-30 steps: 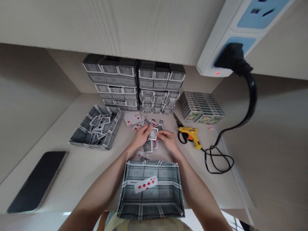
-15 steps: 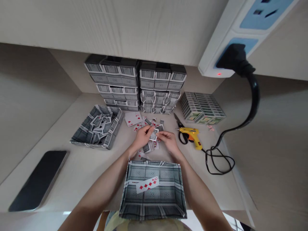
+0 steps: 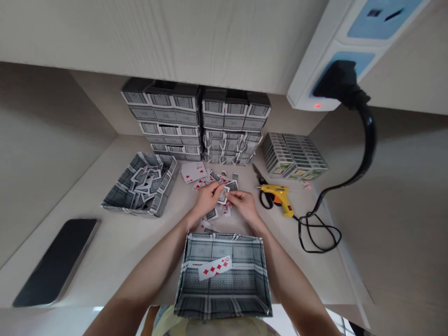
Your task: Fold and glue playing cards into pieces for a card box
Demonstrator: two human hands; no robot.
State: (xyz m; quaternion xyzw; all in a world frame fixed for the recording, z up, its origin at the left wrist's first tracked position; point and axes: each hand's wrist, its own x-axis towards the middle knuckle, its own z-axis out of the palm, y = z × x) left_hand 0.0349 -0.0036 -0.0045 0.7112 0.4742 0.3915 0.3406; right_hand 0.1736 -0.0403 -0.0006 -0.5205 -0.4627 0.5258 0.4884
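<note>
- The left hand (image 3: 207, 198) pinched a small patterned card (image 3: 222, 196) with thumb and forefinger at its left side; the fingers were firm on it, not let go.
- The right hand (image 3: 246, 204) held the same card by its right side, fingertips almost meeting those opposite.
- Compared with a second earlier, the card was turned more upright and the right fingertips reached further across it, so less of its back showed.
- That suggested the card was being adjusted between both hands, its handling unfinished; whether it was being folded or only turned, I could not tell.
- Just under the fingers, a loose patterned card (image 3: 212, 214) on the desk (image 3: 122, 247) sat more askew than before, perhaps nudged.
- Just beyond the fingers lay scattered cards (image 3: 229, 179), with larger face-up cards (image 3: 192, 171) to their upper left.
- Nearer the body than the fingers stood an open box (image 3: 241, 261) of patterned cards, one diamond card (image 3: 216, 269) on its floor.
- Well left of the fingers, a tray (image 3: 165, 193) held many loose cards.
- Near the fingers on the right, a yellow glue gun (image 3: 280, 190) lay across scissors (image 3: 261, 181), its nozzle towards them.
</note>
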